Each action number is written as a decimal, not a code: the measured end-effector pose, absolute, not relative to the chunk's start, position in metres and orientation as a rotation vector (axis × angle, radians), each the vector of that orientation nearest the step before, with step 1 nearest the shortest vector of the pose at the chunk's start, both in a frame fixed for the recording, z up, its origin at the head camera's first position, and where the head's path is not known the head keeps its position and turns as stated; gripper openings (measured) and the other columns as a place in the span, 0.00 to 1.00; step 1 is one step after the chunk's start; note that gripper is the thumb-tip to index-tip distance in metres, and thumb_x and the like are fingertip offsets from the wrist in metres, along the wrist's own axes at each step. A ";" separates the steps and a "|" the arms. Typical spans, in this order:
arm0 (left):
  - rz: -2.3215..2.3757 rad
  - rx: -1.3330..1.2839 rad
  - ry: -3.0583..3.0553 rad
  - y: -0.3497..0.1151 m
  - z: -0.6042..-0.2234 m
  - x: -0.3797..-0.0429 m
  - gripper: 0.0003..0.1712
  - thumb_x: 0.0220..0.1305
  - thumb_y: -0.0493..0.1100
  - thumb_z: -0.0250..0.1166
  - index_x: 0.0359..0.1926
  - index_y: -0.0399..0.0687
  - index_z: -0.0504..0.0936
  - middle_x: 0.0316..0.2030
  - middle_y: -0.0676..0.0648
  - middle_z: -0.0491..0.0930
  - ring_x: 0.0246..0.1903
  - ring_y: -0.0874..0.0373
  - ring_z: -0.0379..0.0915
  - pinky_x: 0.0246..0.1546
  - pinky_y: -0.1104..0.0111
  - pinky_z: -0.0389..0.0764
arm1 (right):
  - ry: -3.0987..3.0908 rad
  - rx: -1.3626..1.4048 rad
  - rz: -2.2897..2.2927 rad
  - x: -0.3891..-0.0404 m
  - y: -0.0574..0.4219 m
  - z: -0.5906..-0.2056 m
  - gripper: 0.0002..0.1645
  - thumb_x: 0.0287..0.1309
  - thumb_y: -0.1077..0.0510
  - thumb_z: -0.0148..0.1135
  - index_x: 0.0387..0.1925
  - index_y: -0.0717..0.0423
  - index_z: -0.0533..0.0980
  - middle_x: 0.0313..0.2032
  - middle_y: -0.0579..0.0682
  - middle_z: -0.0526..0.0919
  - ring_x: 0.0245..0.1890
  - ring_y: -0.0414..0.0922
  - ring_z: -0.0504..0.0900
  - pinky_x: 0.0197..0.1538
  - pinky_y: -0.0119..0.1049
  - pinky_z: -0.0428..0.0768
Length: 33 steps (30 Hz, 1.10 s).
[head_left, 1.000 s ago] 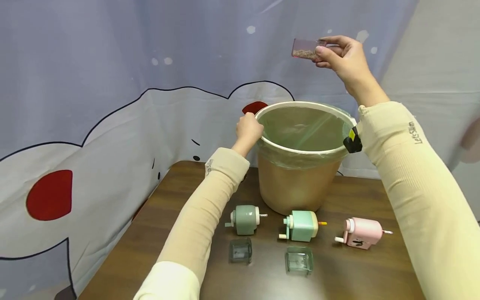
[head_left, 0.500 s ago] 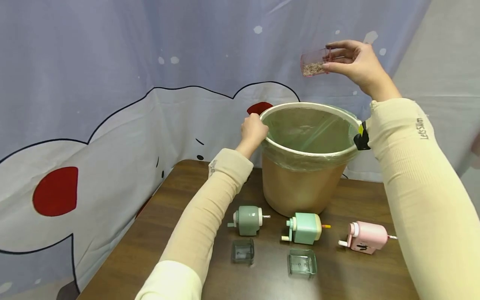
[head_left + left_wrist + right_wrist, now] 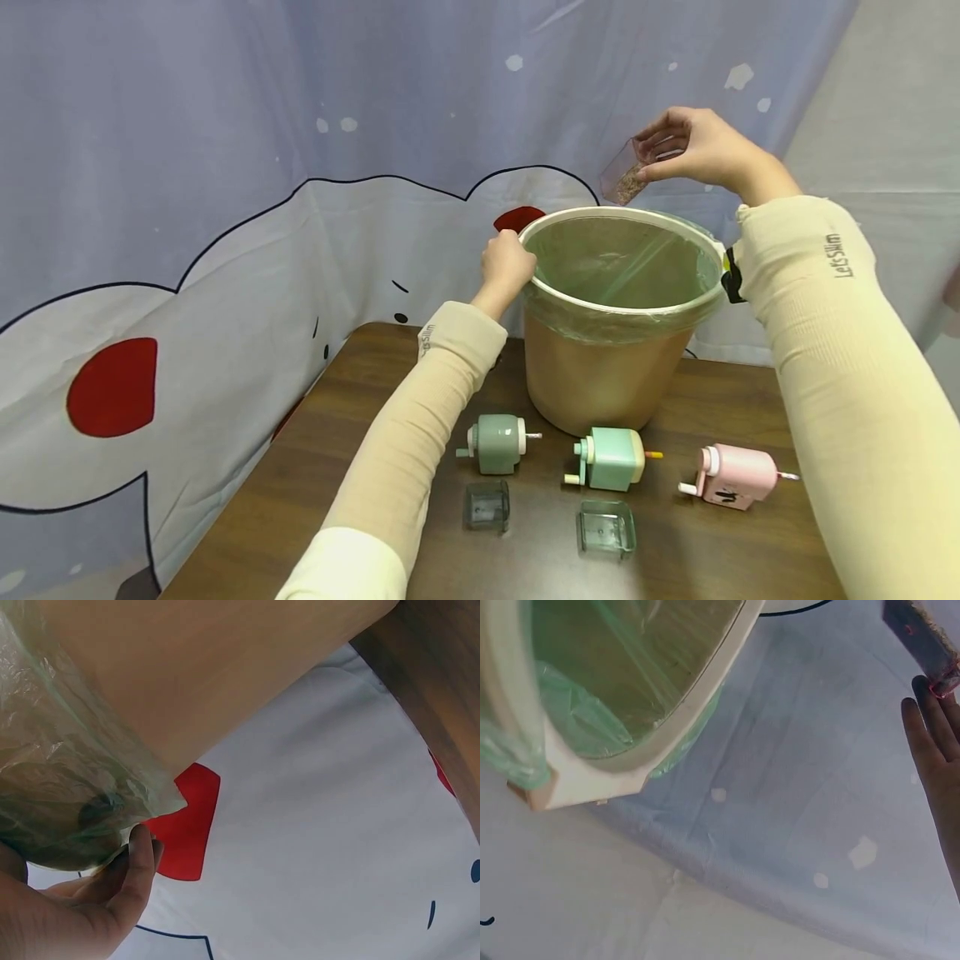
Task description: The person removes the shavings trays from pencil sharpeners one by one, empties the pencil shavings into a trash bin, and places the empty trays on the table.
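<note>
My left hand grips the left rim of a tan trash can lined with a thin green bag; in the left wrist view its fingers curl at the bag's folded edge. Above the can's back rim, my right hand pinches a clear pinkish shavings drawer, tilted down to the left. Pencil shavings lie inside the drawer. In the right wrist view the drawer is partly cut off by the frame edge.
On the wooden table stand three crank pencil sharpeners: grey-green, mint and pink, each with a pencil in it. Two clear drawers, one dark and one greenish, lie in front. A patterned curtain hangs behind.
My right hand has come down toward the can and tipped the drawer from nearly level to steeply slanted. The left hand keeps its hold on the rim. The view has shifted slightly.
</note>
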<state>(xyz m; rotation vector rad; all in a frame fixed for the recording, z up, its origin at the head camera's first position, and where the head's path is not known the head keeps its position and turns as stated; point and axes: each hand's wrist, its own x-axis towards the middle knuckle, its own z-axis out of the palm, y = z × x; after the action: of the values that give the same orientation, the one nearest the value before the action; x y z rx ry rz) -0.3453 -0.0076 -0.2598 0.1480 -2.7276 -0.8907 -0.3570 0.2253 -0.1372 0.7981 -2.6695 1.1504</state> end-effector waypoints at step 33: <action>-0.927 0.191 -2.709 -0.011 -0.260 -0.350 0.12 0.57 0.38 0.57 0.42 0.40 0.79 0.41 0.41 0.83 0.42 0.46 0.80 0.38 0.58 0.81 | -3.001 1.044 0.008 -0.356 0.194 -0.139 0.29 0.42 0.64 0.63 0.50 0.72 0.74 0.44 0.65 0.74 0.41 0.54 0.75 0.44 0.45 0.74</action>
<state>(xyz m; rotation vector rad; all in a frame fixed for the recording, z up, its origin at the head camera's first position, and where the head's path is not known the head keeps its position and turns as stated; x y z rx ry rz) -0.3503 -0.0113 -0.2598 0.1913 -2.7089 -0.9274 -0.3563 0.1937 -0.1393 1.0436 -3.0007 0.0081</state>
